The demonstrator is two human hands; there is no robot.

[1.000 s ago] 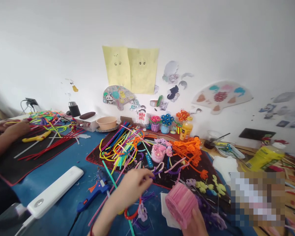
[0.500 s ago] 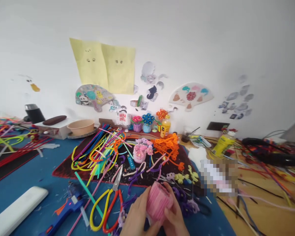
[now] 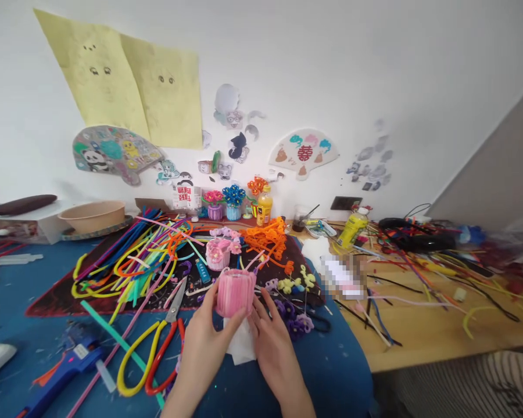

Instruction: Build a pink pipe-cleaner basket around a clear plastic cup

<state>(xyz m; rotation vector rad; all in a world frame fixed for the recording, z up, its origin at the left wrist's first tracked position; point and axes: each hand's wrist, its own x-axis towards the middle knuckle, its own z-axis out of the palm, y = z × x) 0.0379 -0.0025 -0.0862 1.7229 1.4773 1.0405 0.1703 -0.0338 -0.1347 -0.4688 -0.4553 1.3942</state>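
My left hand (image 3: pixel 209 331) grips a small pink pot (image 3: pixel 235 295) covered in fuzzy pipe cleaners, with the thumb across its front. My right hand (image 3: pixel 272 337) is beside the pot's lower right side, its fingers stretched out and apart; whether the fingertips touch the pot I cannot tell. Under the pot, between my hands, is a piece of white paper (image 3: pixel 242 342). Scissors (image 3: pixel 157 348) with one yellow and one red handle lie left of my left hand. Behind the held pot stands a pale pink pot (image 3: pixel 218 255) with flowers. Purple pipe-cleaner flowers (image 3: pixel 298 319) lie to the right.
A blue glue gun (image 3: pixel 70 366) lies at front left. Colourful pipe cleaners (image 3: pixel 143 255) and orange ones (image 3: pixel 268 241) pile on the dark mat. Flower pots (image 3: pixel 233 212) and a yellow bottle (image 3: pixel 264 206) line the wall. Loose stems lie on the wooden table (image 3: pixel 401 342) at right.
My view has swung right. The pink pot is now more upright and lifted out in front. My right hand has opened from around it, and the white paper beneath shows more.
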